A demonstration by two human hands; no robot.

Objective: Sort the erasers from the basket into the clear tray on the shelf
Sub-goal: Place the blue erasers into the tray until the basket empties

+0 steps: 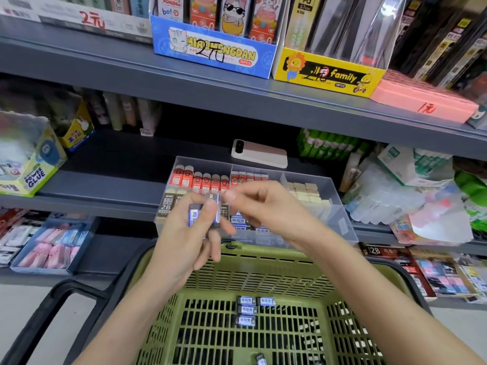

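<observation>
stationery aisle, grey metal shelves (184,83) in tiers
a blue display box (210,51) and a yellow display box (326,75) touch on the upper tier; pale floor (18,312) below.

eraser (261,360) cut by edge, tray (340,225) partly hidden

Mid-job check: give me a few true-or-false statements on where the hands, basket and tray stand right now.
1. The left hand grips blue-sleeved erasers. True.
2. The basket holds nothing. False: several loose erasers lie on its floor.
3. A phone lies on the shelf behind the clear tray. True.
4. The clear tray is empty. False: red-sleeved erasers stand in its back-left compartment.
5. The right hand rests inside the basket. False: it is raised in front of the tray, beside the left hand.
</observation>
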